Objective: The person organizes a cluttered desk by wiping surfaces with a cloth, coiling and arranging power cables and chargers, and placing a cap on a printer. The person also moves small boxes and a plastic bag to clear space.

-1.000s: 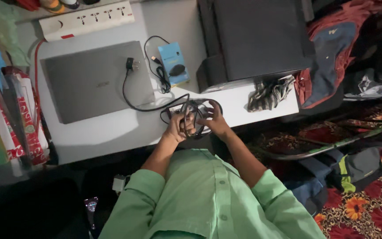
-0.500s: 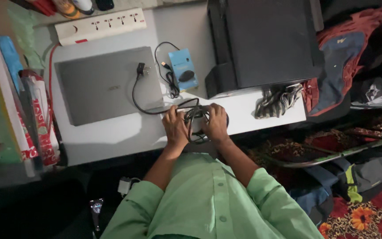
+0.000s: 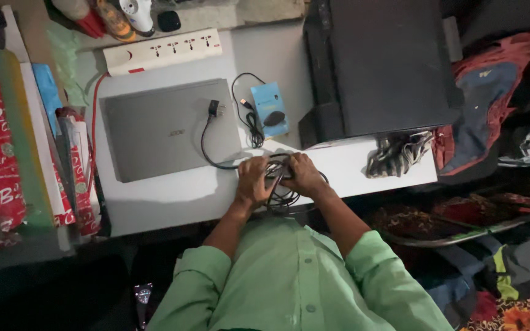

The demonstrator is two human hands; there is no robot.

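Observation:
A black charger cable (image 3: 277, 191) lies bunched in loops at the front edge of the white desk (image 3: 173, 193). My left hand (image 3: 253, 181) and my right hand (image 3: 302, 173) both grip this bundle, close together. One strand runs from the bundle up to a black plug (image 3: 213, 108) that rests on a closed grey laptop (image 3: 170, 130). What the coils wrap around is hidden by my fingers.
A blue mouse box (image 3: 269, 109) and a thin black cable (image 3: 249, 116) lie right of the laptop. A white power strip (image 3: 164, 51) sits at the back, a large black box (image 3: 384, 64) at right, striped cloth (image 3: 397, 153) beside it, books (image 3: 26, 147) at left.
My hands have closed in on the cable bundle and lowered it toward the desk edge. The view has shifted, so the desk items sit lower and further right.

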